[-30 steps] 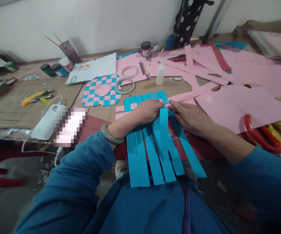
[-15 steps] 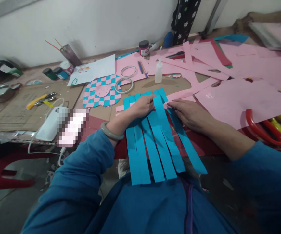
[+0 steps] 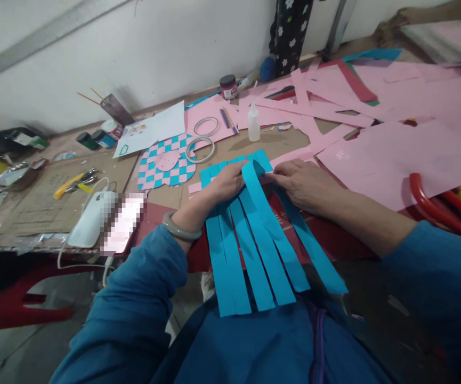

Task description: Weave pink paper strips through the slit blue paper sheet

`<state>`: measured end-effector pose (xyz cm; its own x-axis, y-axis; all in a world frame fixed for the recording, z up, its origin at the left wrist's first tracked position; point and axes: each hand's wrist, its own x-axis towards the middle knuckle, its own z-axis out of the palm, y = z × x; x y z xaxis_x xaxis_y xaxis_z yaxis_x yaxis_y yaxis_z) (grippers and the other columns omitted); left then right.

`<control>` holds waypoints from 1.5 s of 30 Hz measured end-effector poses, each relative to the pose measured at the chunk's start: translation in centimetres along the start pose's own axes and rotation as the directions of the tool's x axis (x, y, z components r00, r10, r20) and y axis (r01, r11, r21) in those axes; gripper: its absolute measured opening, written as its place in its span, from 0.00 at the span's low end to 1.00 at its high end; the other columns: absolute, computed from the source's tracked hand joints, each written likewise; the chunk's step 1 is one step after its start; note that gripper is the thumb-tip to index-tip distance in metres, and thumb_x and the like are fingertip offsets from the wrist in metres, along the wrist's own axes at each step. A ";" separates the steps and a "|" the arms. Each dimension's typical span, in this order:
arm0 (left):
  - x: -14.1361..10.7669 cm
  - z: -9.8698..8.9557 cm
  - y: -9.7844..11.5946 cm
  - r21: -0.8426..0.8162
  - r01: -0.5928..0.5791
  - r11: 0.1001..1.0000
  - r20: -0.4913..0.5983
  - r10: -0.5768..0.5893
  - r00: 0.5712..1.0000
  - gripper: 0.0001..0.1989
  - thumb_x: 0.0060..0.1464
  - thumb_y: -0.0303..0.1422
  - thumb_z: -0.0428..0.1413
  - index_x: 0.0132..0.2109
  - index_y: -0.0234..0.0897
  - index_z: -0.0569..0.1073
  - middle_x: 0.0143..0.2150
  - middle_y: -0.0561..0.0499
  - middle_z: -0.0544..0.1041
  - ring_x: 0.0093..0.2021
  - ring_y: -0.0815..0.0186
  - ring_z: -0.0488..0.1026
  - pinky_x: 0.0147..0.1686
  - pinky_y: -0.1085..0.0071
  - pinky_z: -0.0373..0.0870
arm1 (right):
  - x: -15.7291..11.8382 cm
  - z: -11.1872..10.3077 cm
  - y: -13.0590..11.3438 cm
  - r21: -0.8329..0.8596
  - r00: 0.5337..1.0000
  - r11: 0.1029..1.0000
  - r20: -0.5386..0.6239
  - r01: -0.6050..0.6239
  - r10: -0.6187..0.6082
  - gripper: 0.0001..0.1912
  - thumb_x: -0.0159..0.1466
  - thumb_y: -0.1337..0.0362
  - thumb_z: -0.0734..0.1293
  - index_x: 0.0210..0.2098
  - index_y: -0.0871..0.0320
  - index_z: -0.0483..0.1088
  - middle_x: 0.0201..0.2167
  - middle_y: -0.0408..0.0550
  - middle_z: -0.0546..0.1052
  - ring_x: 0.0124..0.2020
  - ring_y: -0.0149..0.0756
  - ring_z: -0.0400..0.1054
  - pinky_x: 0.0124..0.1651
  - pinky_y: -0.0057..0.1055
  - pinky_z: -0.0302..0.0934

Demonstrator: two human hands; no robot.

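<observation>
A sheet of blue paper cut into long strips (image 3: 250,250) lies on the table edge, its strips hanging toward my lap. Its far end forms a woven mat (image 3: 234,162) with a pink paper strip (image 3: 294,157) running through it. My left hand (image 3: 226,181) presses on the weave, fingertips against one raised blue strip (image 3: 254,184) that curls back at its top. My right hand (image 3: 300,184) lies just right of that strip, its fingers at the pink strip. A stone bangle (image 3: 180,226) circles my left wrist.
Beyond the weave lie a finished pink-and-blue checkered circle (image 3: 166,165), tape rolls (image 3: 200,149) and a glue bottle (image 3: 254,124). Pink sheets (image 3: 390,160) cover the right side, with red-handled scissors (image 3: 434,205) at the edge. A white device (image 3: 92,226) and a pixelated phone (image 3: 123,223) lie left.
One blue strip has risen from lying along the others and now curls back over the weave. My hands have drawn closer around it, and the view has tilted.
</observation>
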<state>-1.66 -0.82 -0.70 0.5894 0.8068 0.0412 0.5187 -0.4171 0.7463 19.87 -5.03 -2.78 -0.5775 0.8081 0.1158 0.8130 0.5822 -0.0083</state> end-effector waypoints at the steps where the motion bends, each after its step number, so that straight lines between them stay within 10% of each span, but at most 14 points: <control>1: 0.0 0.0 0.0 0.002 0.005 1.000 -0.003 -0.005 1.000 0.11 0.62 0.36 0.49 0.34 0.36 0.70 0.38 0.49 0.77 0.44 0.62 0.73 0.48 0.66 0.70 | 0.0 -0.1 -0.1 -0.006 1.000 1.000 0.008 -0.004 0.004 0.21 0.70 0.65 0.56 0.59 0.52 0.70 0.47 0.55 0.76 0.48 0.48 0.66 0.41 0.39 0.54; 22: -0.5 0.5 -0.8 -0.012 -0.086 0.996 0.028 0.086 0.996 0.11 0.58 0.36 0.55 0.40 0.35 0.79 0.38 0.49 0.81 0.41 0.63 0.77 0.43 0.68 0.72 | 0.5 0.0 -0.2 -0.014 0.998 1.000 0.056 -0.019 0.020 0.20 0.69 0.67 0.55 0.55 0.59 0.72 0.49 0.59 0.74 0.49 0.49 0.63 0.46 0.41 0.55; 27: -0.9 0.6 -0.8 0.136 -0.163 0.977 0.101 0.150 0.983 0.13 0.59 0.31 0.53 0.47 0.43 0.80 0.50 0.51 0.81 0.60 0.60 0.72 0.59 0.63 0.69 | 0.6 0.7 0.3 0.036 1.000 0.999 0.015 -0.003 0.003 0.21 0.69 0.66 0.54 0.55 0.59 0.73 0.50 0.59 0.74 0.49 0.50 0.64 0.47 0.42 0.55; 45: -1.3 1.6 0.1 0.494 -0.364 0.789 0.145 0.338 0.930 0.14 0.60 0.27 0.50 0.47 0.31 0.79 0.51 0.42 0.80 0.54 0.58 0.76 0.55 0.61 0.74 | 1.0 1.5 0.9 0.186 0.997 0.981 -0.035 -0.058 0.065 0.22 0.69 0.64 0.54 0.53 0.62 0.74 0.50 0.59 0.76 0.50 0.49 0.66 0.53 0.44 0.58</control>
<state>-1.39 -2.64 -1.72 0.8132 0.5484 0.1949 0.5008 -0.8299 0.2458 19.88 -3.60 -4.12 -0.5202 0.8408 0.1500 0.8169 0.5411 -0.1997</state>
